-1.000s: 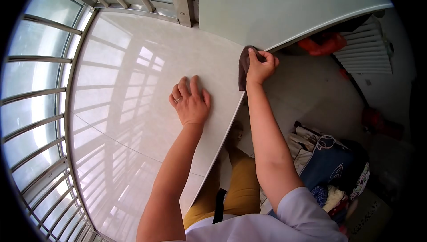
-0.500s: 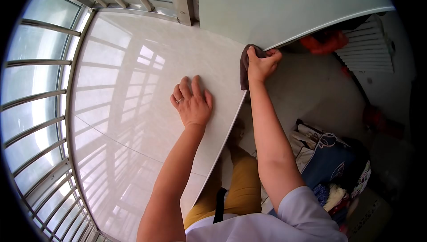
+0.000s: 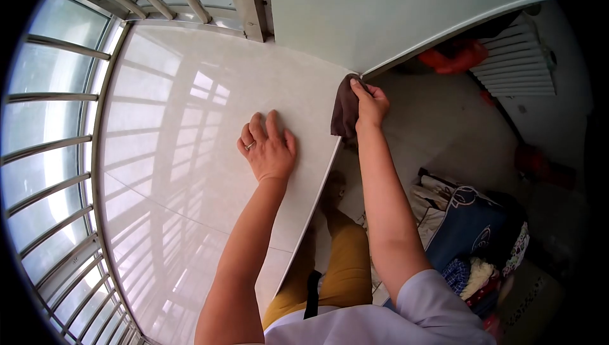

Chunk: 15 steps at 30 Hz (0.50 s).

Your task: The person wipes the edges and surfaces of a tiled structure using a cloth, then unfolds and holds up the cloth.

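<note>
My right hand (image 3: 373, 105) grips a dark brown cloth (image 3: 346, 107), thumb on top, at the corner where the tiled ledge (image 3: 209, 218) meets the pale panel (image 3: 406, 12). Part of the cloth drapes over the ledge's edge. My left hand (image 3: 269, 148) rests palm down on the glossy ledge, fingers spread, with a ring on one finger. Nothing is in it.
Metal window bars (image 3: 57, 97) run along the left side, with more bars at the top. Down on the right stand a dark blue bag (image 3: 460, 218) and some fabric items (image 3: 479, 278). A red object (image 3: 453, 59) and a white ribbed object (image 3: 517, 59) sit beyond the panel.
The cloth has shifted slightly down and left with my right hand, and more of it now shows spread out. My left hand keeps its place on the ledge. The view has tilted slightly.
</note>
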Motion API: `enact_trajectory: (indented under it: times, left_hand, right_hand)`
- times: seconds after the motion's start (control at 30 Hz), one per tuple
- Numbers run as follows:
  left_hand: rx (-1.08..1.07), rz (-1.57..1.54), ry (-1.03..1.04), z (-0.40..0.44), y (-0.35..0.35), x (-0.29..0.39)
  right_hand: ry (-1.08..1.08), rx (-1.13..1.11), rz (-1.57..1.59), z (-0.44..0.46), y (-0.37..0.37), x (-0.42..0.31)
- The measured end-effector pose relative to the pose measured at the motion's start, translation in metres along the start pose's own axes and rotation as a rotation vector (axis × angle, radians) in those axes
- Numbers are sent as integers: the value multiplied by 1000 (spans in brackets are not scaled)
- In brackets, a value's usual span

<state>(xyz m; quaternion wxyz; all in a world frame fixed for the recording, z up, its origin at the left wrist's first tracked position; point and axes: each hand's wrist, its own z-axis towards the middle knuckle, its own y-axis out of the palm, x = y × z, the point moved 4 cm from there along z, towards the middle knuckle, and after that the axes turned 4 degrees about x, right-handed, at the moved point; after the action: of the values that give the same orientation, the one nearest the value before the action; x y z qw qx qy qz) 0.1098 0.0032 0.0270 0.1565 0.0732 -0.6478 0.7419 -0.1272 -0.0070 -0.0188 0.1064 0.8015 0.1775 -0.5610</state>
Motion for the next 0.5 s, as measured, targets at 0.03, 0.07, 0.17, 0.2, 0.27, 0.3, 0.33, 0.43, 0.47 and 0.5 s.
enact_trajectory:
  times: [0.03, 0.07, 0.17, 0.2, 0.27, 0.3, 0.33, 0.43, 0.47, 0.5]
  left_hand:
    - [34, 21, 17, 1, -1, 1]
    - [36, 18, 18, 1, -1, 2]
    - [13, 23, 14, 0, -1, 0]
    - [20, 16, 21, 0, -1, 0]
    - [33, 7, 30, 1, -1, 1]
    - [29, 20, 25, 1, -1, 1]
    - [25, 30, 22, 0, -1, 2]
    - [29, 37, 27, 0, -1, 2]
    - [29, 37, 30, 0, -1, 2]
    - [22, 41, 23, 0, 0, 2]
  right_hand:
    - [2, -8, -61, 0, 3, -2]
    - [-1, -7, -59, 3, 8, -5]
    - [-81, 73, -249, 4, 21, -15]
    - [-78, 75, -253, 9, 20, -8]
    - [-222, 157, -378, 22, 21, 1]
    - [-243, 176, -422, 19, 21, -3]
    - [-242, 182, -421, 17, 20, -6]
    - [-283, 285, -458, 11, 20, -13]
    - [-282, 288, -457, 10, 18, -13]
    - [-273, 306, -298, 11, 14, -8]
